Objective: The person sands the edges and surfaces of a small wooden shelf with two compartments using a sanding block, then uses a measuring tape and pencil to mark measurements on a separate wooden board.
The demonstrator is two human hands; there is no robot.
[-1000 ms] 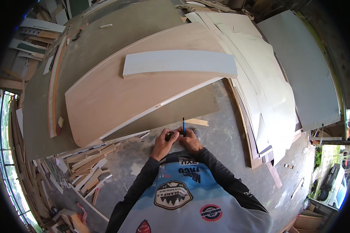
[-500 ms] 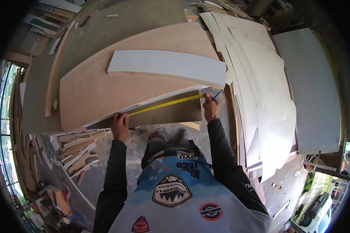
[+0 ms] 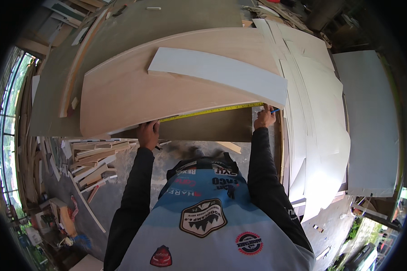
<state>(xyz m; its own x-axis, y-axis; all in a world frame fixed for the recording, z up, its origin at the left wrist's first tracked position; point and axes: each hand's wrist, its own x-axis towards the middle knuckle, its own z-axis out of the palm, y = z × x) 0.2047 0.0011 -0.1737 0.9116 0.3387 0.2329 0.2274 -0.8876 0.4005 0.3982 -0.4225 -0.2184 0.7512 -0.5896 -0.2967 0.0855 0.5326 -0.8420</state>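
Yellow tape measure (image 3: 212, 110) along front edge of pale-brown curved wooden panel (image 3: 122, 95), likely pulled between hands to stay straight. Left hand (image 3: 148, 134): fingers gripping one end. Right hand (image 3: 265, 118): fingers gripping other, plus slim blue pencil (image 3: 275, 110).

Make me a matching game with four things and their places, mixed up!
1. yellow measuring tape
2. slim blue pencil-like stick
3. long curved board with pale grey top
4. overlapping cream-coloured flat sheets

A. lying across the big pinkish-tan wooden panel
B. piled on the right side
C. poking out of the right hand
D. stretched from left hand to right hand

Pairs: 1-D, 2-C, 3-A, 4-B
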